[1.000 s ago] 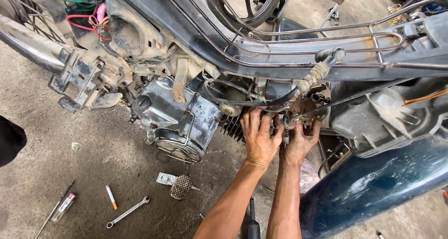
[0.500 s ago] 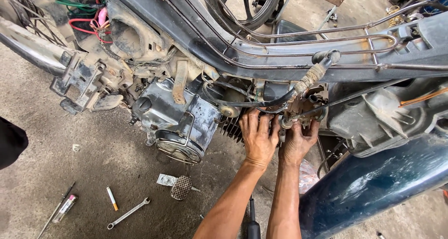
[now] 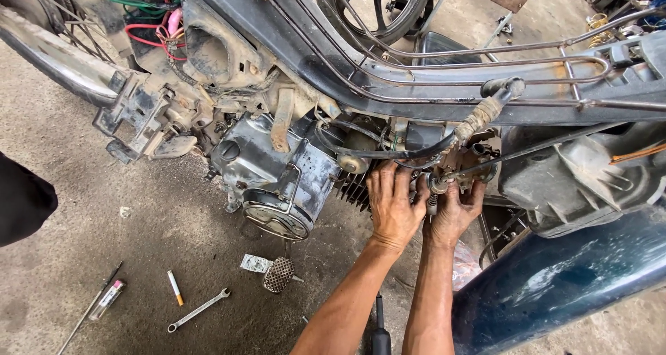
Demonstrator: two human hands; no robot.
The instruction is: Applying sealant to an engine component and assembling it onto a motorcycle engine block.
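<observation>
While gripping the carburetor [image 3: 461, 171], left hand [image 3: 394, 206], right hand [image 3: 454, 213], engine [image 3: 277, 178] beside

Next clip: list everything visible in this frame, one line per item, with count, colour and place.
motorbike frame: one, dark grey, across the top
engine: one, dull silver, grimy, centre, under the frame
carburettor part: one, rusty brown, right of the engine, at both hands
wrapped cable: one, pale, running from the frame down to that part
wires: a bundle, red, green and pink, upper left
body panel: one, dark blue, lower right
wrench: one, silver, on the concrete floor, lower left
screwdriver: one, clear handle, floor, far left
mesh filter: one, metal, floor below the engine
left hand: one, fingers pressed on the engine's right end
right hand: one, fingers around the carburettor part
</observation>
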